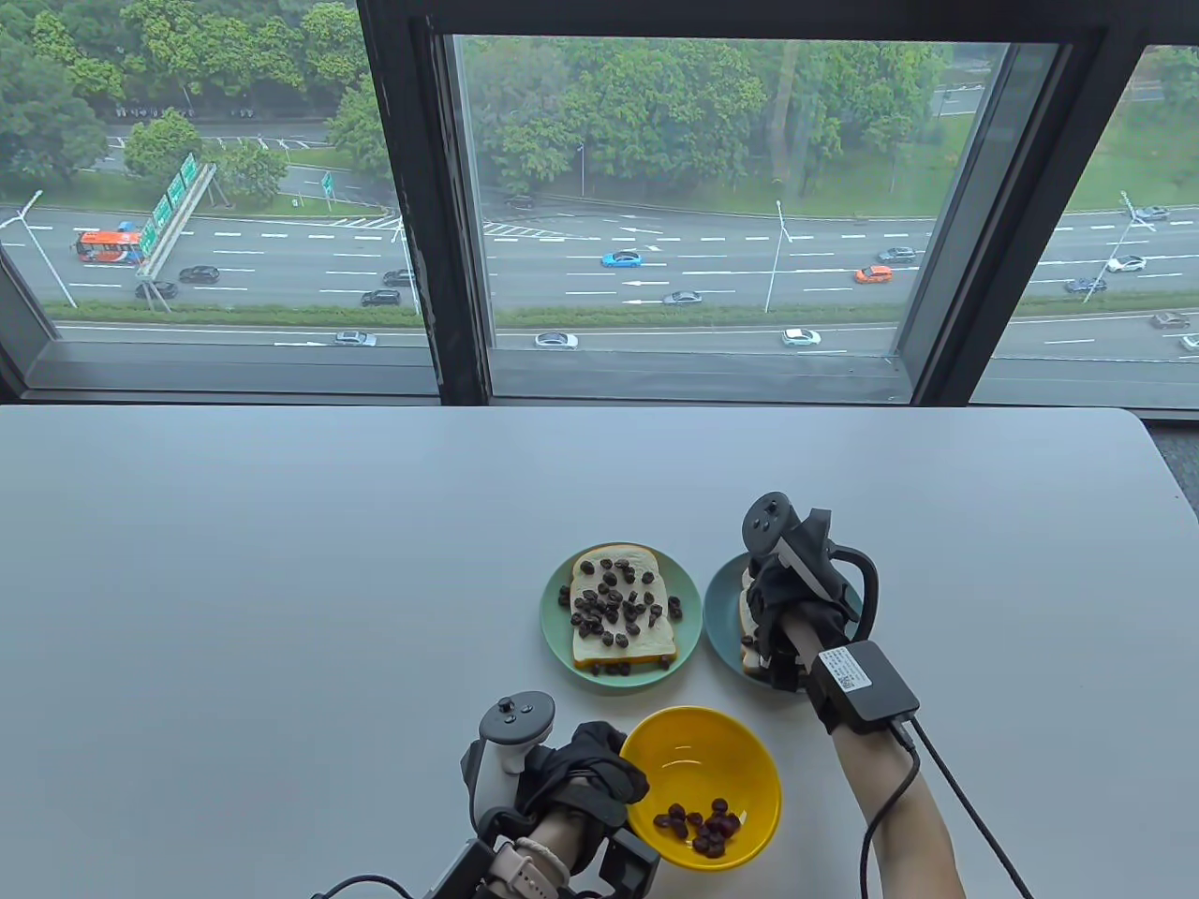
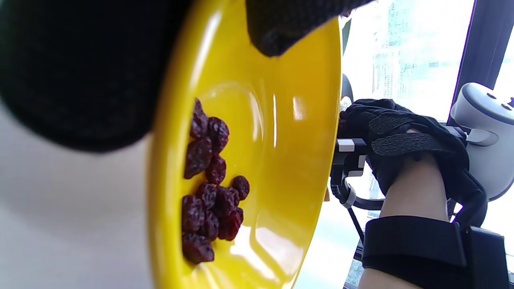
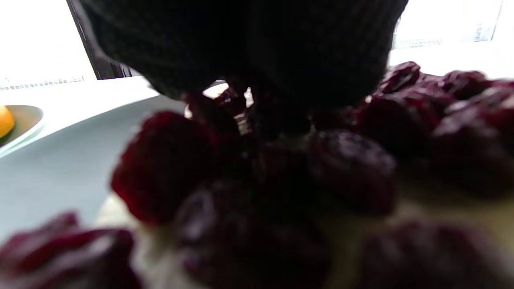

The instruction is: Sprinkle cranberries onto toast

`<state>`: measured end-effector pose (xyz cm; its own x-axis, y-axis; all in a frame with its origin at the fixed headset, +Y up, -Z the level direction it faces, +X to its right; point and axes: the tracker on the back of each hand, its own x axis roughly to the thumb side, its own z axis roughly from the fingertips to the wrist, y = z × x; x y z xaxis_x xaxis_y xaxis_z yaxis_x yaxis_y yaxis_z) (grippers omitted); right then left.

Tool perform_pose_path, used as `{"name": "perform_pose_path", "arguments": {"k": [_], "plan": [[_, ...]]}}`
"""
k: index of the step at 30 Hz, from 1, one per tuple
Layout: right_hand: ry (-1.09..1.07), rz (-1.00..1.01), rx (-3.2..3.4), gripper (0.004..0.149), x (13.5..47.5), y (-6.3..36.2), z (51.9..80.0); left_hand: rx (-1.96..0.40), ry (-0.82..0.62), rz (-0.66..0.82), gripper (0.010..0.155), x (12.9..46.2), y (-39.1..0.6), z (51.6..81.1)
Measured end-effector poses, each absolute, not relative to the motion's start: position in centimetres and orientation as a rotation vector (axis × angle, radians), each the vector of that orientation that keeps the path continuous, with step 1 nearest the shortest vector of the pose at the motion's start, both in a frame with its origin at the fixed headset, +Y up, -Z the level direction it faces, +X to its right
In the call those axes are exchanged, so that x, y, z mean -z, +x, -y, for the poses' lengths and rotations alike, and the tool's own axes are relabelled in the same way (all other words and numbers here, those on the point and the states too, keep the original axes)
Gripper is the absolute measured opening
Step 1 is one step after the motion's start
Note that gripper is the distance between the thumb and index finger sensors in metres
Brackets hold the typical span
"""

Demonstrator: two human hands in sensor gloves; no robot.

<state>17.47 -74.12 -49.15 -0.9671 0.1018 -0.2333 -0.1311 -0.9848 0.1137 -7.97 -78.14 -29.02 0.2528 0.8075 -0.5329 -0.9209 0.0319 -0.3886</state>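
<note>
A yellow bowl (image 1: pixel 703 749) with several dried cranberries (image 1: pixel 703 826) stands at the table's front. My left hand (image 1: pixel 623 777) grips its left rim; in the left wrist view the thumb (image 2: pixel 281 32) hooks inside the bowl (image 2: pixel 289 152) above the cranberries (image 2: pixel 211 188). My right hand (image 1: pixel 763 618) hangs fingers-down over the toast (image 1: pixel 747 613) on the blue plate (image 1: pixel 719 609). In the right wrist view its bunched fingertips (image 3: pixel 241 60) pinch cranberries (image 3: pixel 233 102) right above the berry-covered toast (image 3: pixel 441 212). A second toast (image 1: pixel 623 613) covered in cranberries lies on a green plate (image 1: pixel 557 613).
The two plates sit side by side just behind the bowl. A cable (image 1: pixel 937 777) runs from my right wrist unit to the front edge. The grey table (image 1: pixel 281 581) ends at a window ledge at the back.
</note>
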Motion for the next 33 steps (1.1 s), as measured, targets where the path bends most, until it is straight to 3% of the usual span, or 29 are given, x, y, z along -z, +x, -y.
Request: {"name": "perform_pose_path", "arguments": {"k": [14,23,33], "plan": [[-0.387,-0.040,-2.883,0.048,46.4,20.3,71.5,-1.334,-0.722,-0.198,0.056,29.4,-8.8,77.8],[-0.458,-0.029,-2.747,0.047,41.0,24.4,70.3,-1.362,-0.663,-0.224,0.056,30.1,-10.2,77.0],[-0.392,0.050,-2.709,0.046,35.6,26.5,70.2,-1.378,-0.682,-0.227,0.056,30.3,-10.4,76.8]]}}
